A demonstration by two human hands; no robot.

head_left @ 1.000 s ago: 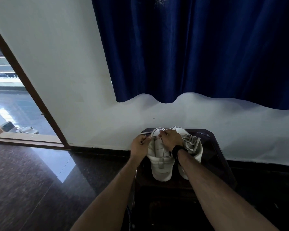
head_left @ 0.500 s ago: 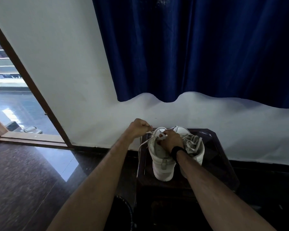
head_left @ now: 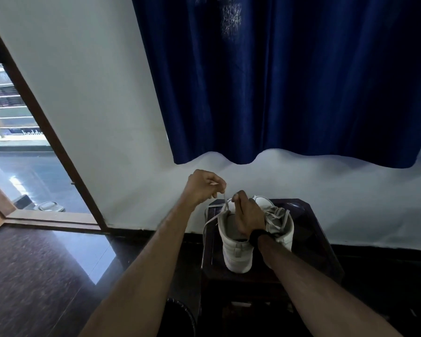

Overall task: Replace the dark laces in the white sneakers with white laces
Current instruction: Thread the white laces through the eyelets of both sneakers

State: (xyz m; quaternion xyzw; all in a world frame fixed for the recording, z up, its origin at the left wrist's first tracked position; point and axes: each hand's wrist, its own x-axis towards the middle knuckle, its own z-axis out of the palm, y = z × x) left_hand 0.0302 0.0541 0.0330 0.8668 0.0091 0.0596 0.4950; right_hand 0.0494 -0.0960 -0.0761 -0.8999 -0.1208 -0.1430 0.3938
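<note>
Two hands work a white lace on a sneaker that stands on a dark stool.

At the far left there is an open doorway [head_left: 22, 152] with a brown frame, and a dark polished floor [head_left: 34, 276] lies below it. The left hand [head_left: 203, 186] is raised above the stool, its fingers curled and pinching the white lace [head_left: 225, 199], which runs down from it to the top of the left sneaker [head_left: 233, 251]. A loose part of the lace hangs over the left side of this shoe. The right hand [head_left: 249, 217] rests on the opening of the same sneaker, fingers bent and holding the lace near the eyelets. The right sneaker [head_left: 283, 227] stands touching the first one, already laced. Both are on the dark stool [head_left: 314, 239], near the white wall [head_left: 95, 93], under a blue curtain [head_left: 289, 81].
</note>
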